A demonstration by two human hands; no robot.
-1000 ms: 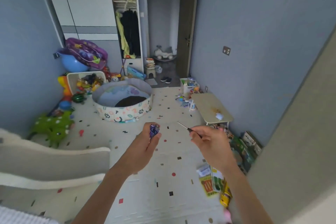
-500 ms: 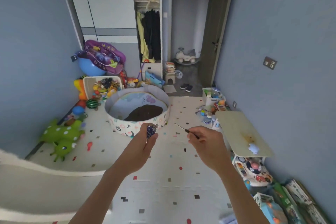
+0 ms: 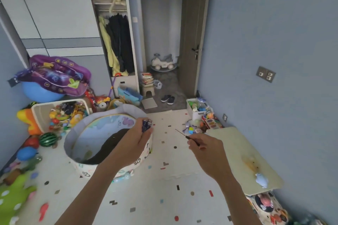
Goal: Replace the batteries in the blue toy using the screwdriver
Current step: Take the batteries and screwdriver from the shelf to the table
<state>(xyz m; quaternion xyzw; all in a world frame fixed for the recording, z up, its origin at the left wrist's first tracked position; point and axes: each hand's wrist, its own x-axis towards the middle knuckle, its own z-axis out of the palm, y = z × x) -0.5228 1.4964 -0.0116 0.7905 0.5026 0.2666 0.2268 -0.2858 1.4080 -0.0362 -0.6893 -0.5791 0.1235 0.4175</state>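
View has swung since the earlier frame: the low bench (image 3: 236,144) on your right now sits closer and lower in frame, and the round play pool (image 3: 76,144) is nearer too. Both arms stay out in front, same pose.

Your left hand (image 3: 135,144) is clenched around the batteries (image 3: 146,125), dark blue cells pinched upright at the fingertips, held over the pool's near rim. Your right hand (image 3: 204,149) grips the screwdriver (image 3: 184,135) by its dark handle, thin shaft pointing up and left, well apart from the batteries.

The blue toy (image 3: 262,180), judging it to be the small pale-blue figure, lies on the bench's near right end, beside a yellowish stain, well apart from both hands. Can't confirm from here that it's the one, and can't tell where its battery cover is.

Progress: early. You have tool and cells in hand, and that's all that is done. Nothing opened, no screw touched, no battery swapped. Can't tell whether the cells you hold are new or used. Left to do: get to the toy, unscrew the cover, swap cells, close it, screw it down. You'll need to free a hand first, since both are full.
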